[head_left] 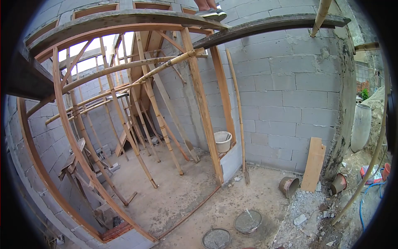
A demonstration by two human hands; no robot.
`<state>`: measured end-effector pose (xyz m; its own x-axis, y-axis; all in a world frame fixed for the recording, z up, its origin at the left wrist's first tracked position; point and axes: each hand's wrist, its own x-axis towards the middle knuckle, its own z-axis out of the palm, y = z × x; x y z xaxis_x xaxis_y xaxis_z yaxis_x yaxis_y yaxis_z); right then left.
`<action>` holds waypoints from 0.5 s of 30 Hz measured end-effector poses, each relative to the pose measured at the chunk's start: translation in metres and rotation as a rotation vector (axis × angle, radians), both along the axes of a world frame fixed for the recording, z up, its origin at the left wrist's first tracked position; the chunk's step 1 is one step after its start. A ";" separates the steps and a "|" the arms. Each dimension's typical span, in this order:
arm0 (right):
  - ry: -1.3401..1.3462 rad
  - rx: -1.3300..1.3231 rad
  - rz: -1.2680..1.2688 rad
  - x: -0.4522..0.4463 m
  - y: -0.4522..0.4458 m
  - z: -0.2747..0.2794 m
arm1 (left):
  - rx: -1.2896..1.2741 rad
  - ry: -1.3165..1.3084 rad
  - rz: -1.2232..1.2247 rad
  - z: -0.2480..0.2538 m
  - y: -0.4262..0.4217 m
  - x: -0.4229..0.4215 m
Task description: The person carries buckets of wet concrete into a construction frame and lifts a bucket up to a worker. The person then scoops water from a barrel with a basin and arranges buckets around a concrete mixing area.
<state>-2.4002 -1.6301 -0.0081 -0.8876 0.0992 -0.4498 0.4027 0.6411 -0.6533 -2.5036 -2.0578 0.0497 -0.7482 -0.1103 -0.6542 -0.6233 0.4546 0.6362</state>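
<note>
**Both hands out of frame above a propped-up doorway and two pans of mix**

Head view, looking steeply down into a block-walled building site. Neither the left hand nor the right hand shows, nor any forearm; pose unreadable, and no telling whether fingers are spread, together or closed on something.

Nearest the lower edge, side by side on the floor: a near pan (216, 238) and a far pan (248, 222), both with grey, wet-looking mix. Probably set there for easy reach from the opening. A pale object stands up from the far one; too small to identify.

Overhead, a weathered plank (137, 17) and a darker plank (282, 25) run across the timber frame (202, 99), apparently as a walkway: another person's shoes (211, 14) rest where the two meet. A bamboo crosspiece (166, 65) passes the frame at a slant, likely bracing. Behind it, bamboo props (163, 128) stand tilted, feet on the floor, presumably carrying load from above.

White bucket (223, 143) sits on the low wall beside the post, perhaps to keep it off the ground. Brown bucket (285, 186) lies tipped near a board (313, 164) leaning against the block wall (282, 99).
</note>
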 end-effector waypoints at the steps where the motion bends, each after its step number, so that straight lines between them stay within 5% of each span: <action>1: 0.001 -0.002 0.002 -0.004 0.006 -0.005 | -0.015 0.015 0.002 -0.003 0.005 0.002; 15: -0.055 -0.023 -0.033 0.003 0.116 -0.090 | -0.382 0.260 -0.077 -0.065 0.086 0.088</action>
<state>-2.3975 -1.5140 -0.0977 -0.8581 0.1172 -0.5000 0.4589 0.6119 -0.6441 -2.4153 -1.9722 -0.0155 -0.8975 -0.2443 -0.3671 -0.4204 0.7256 0.5449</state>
